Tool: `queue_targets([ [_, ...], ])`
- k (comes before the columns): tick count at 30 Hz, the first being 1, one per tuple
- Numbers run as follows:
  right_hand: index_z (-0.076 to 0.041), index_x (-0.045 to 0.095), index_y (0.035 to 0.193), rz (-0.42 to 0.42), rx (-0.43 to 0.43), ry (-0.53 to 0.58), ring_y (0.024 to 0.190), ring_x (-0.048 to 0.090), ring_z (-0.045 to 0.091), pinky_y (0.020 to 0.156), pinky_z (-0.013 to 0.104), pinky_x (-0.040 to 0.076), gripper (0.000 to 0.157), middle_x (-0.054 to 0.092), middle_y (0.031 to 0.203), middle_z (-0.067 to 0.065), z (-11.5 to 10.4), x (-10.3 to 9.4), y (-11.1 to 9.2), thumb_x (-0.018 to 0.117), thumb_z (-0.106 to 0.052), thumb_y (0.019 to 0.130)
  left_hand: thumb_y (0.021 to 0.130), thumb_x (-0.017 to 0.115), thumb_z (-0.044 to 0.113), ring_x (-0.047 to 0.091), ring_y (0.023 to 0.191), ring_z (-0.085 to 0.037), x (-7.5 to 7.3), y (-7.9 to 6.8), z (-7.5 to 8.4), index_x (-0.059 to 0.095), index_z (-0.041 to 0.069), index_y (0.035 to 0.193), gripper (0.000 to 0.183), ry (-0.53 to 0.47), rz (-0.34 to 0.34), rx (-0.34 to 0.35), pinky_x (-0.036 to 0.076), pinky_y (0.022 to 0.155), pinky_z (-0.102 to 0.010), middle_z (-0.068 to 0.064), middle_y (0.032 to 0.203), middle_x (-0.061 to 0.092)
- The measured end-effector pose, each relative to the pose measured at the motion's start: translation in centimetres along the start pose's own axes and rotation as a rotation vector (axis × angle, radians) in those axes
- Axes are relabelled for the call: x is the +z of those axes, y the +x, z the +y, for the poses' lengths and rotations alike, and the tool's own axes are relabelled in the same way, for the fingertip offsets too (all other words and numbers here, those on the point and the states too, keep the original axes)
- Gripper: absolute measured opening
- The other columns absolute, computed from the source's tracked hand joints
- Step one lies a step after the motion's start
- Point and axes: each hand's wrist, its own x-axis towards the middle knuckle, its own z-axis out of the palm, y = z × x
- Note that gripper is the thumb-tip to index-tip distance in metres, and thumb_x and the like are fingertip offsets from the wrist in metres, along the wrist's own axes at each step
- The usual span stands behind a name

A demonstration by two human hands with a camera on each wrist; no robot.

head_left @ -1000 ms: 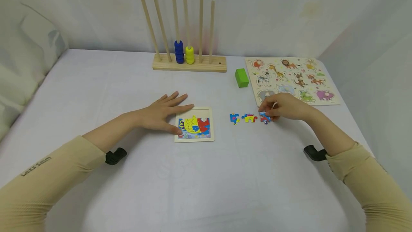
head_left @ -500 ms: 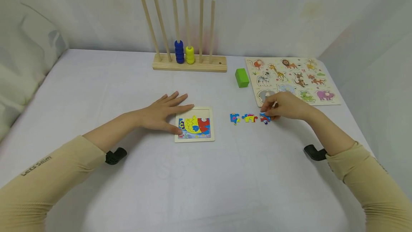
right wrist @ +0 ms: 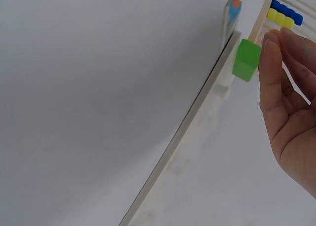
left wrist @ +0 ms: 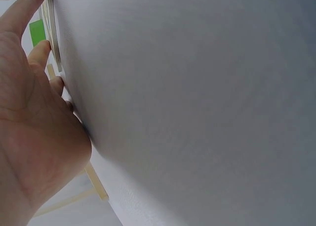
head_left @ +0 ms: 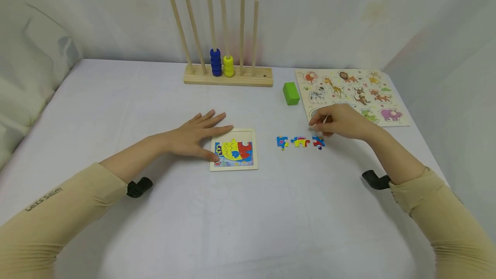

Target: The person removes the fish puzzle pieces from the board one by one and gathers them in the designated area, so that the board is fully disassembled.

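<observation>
My left hand (head_left: 190, 139) lies spread in the head view, its fingertips touching the left side of a small framed jigsaw puzzle (head_left: 234, 168). A yellow, red and blue picture fills most of the frame, with bare wood along its top. To the right lie three loose jigsaw pieces: a blue one (head_left: 282, 141), a yellow one (head_left: 300, 142) and a red and blue one (head_left: 318, 142). Just above the red and blue piece hovers my right hand (head_left: 341, 122), loosely curled. Thumb and fingertips come together in the right wrist view, with nothing visible between them.
An animal peg puzzle board (head_left: 366, 119) lies behind the right hand. Left of it stands a green block (head_left: 291, 94). A wooden bead abacus (head_left: 248, 81) with blue and yellow beads stands at the table's back edge.
My right hand has let go of the red and blue jigsaw piece and moved slightly up and left. That piece stays on the table. My left hand has not moved.
</observation>
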Motion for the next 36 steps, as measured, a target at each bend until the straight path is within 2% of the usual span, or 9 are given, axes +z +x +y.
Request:
queue_targets([
  [6,-0.014,0.072,0.108,0.042,-0.053,-0.002,0.074,0.062,0.017,0.066,0.026,0.049,0.016,0.07,0.085,0.008,-1.8,0.3,0.7,0.064,-0.019,0.095,0.082,0.068,0.06,-0.009,0.157,-0.037,-0.1,-0.1,0.1,0.025,0.034,0.157,0.091,-0.006,0.0,0.001,-0.002,0.123,-0.066,-0.004,0.17,0.001],
  [16,-0.012,0.072,0.108,0.068,-0.201,0.004,0.076,0.063,0.017,0.065,0.027,0.052,0.016,0.072,0.092,0.008,-4.5,1.5,3.0,0.065,-0.016,0.094,0.082,0.069,0.06,-0.009,0.157,-0.037,0.0,-0.1,0.0,0.025,0.034,0.157,0.09,-0.007,0.002,0.005,-0.002,0.123,-0.066,-0.004,0.17,0.001],
  [24,-0.015,0.072,0.107,0.042,-0.296,-0.019,0.085,0.064,0.015,0.075,0.03,0.054,0.014,0.071,0.094,-0.001,-7.2,2.8,4.6,0.065,-0.019,0.095,0.082,0.068,0.06,-0.009,0.157,-0.037,-0.1,0.0,0.0,0.025,0.034,0.157,0.09,-0.004,0.001,0.005,-0.001,0.123,-0.066,-0.004,0.17,0.001],
  [36,-0.013,0.07,0.111,-0.063,-0.39,-0.039,0.087,0.061,0.016,0.079,0.027,0.053,0.018,0.065,0.091,0.002,-11.4,5.5,6.8,0.065,-0.02,0.095,0.082,0.069,0.06,-0.008,0.156,-0.038,0.0,0.0,-0.2,0.026,0.034,0.157,0.09,-0.001,0.0,0.003,-0.001,0.122,-0.068,-0.004,0.17,0.002],
])
